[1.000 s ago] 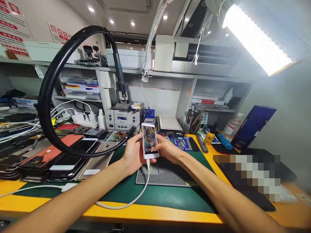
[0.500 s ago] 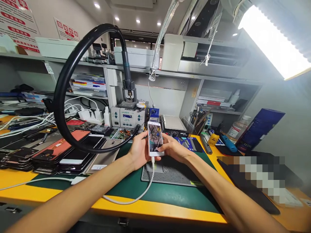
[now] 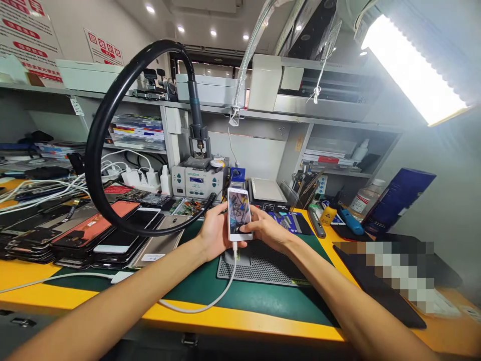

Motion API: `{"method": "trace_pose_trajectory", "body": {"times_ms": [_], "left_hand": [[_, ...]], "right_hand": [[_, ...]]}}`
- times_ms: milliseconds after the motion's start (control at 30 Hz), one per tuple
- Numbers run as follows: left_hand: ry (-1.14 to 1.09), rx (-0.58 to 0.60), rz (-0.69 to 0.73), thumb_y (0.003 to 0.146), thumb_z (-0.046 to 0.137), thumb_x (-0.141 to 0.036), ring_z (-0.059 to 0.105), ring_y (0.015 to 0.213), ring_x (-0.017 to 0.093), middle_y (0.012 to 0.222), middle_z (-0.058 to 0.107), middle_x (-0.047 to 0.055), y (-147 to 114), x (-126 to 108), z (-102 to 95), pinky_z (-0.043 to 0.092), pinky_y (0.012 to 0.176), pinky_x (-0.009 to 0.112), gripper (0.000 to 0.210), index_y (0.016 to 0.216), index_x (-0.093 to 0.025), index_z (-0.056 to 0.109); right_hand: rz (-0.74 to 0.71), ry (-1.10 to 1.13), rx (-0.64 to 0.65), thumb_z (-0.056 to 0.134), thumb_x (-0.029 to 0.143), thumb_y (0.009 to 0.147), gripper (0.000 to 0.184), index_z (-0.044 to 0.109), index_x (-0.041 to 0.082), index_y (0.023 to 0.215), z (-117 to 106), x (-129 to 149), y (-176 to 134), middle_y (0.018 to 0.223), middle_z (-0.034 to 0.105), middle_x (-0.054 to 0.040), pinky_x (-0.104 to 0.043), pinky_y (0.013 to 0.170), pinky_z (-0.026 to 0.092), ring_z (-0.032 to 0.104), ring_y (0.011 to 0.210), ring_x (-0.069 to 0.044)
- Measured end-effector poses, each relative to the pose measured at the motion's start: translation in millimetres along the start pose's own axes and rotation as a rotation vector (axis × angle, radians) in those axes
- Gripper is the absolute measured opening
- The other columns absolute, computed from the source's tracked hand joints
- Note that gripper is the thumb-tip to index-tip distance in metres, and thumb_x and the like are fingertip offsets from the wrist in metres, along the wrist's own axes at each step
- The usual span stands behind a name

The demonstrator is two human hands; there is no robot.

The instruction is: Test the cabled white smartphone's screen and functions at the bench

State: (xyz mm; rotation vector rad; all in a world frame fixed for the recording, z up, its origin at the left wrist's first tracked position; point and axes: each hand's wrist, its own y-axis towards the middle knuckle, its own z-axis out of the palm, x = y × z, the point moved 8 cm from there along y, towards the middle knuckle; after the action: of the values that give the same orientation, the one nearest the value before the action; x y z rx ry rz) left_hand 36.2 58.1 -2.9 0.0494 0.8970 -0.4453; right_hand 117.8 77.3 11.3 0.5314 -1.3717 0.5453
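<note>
"What do the hands have?"

"A white phone (image 3: 239, 215), plugged in. The left hand (image 3: 215, 234) wraps its left side, and the right hand (image 3: 271, 230) clasps the other side, thumb on the lower part of the display."

"So both grips are closed on it?"

"Yes, both. The display is lit and faces the wearer (its picture is too small for me to make out)."

"Where is it, exactly?"

"Held up over the green mat (image 3: 263, 303), near a grey perforated pad (image 3: 270, 265). A white cable (image 3: 188, 311) drops from its bottom end and curves toward the left forearm."

"And nearby?"

"Stacked phones (image 3: 116, 247) at left, a looping black hose (image 3: 92, 160) before them, and a grey control unit (image 3: 203, 188) behind."
</note>
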Motion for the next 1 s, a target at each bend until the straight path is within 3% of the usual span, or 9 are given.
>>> {"method": "trace_pose_trajectory", "body": {"times_ms": [333, 833, 1000], "left_hand": [[0.008, 0.015, 0.019, 0.091, 0.042, -0.052, 0.063, 0.07, 0.024, 0.112, 0.065, 0.018, -0.9, -0.3, -0.7, 0.057, 0.049, 0.04, 0.053, 0.115, -0.012, 0.065], [-0.037, 0.051, 0.02, 0.092, 0.042, -0.051, 0.068, 0.072, 0.029, 0.093, 0.069, 0.019, 1.9, 0.2, -1.4, 0.059, 0.049, 0.042, 0.052, 0.116, -0.01, 0.064], [-0.04, 0.048, 0.027, 0.092, 0.042, -0.05, 0.067, 0.071, 0.029, 0.094, 0.07, 0.018, 1.6, -1.3, -1.4, 0.058, 0.048, 0.041, 0.051, 0.116, -0.011, 0.064]], "right_hand": [[0.0, -0.018, -0.009, 0.068, 0.011, 0.064, 0.054, 0.055, 0.024, 0.114, -0.2, 2.7, -0.9, 0.092, 0.061, -0.0007, -0.029, 0.06, 0.052, 0.057, 0.078, -0.017], [-0.013, 0.008, -0.005, 0.063, 0.005, 0.059, 0.054, 0.058, 0.024, 0.109, -0.6, 3.4, -0.8, 0.088, 0.063, 0.0008, -0.026, 0.062, 0.047, 0.057, 0.075, -0.015], [-0.007, -0.015, 0.012, 0.062, 0.004, 0.059, 0.061, 0.057, 0.025, 0.116, -1.0, 4.6, -1.2, 0.089, 0.062, 0.0009, -0.027, 0.063, 0.049, 0.057, 0.076, -0.016]]}}
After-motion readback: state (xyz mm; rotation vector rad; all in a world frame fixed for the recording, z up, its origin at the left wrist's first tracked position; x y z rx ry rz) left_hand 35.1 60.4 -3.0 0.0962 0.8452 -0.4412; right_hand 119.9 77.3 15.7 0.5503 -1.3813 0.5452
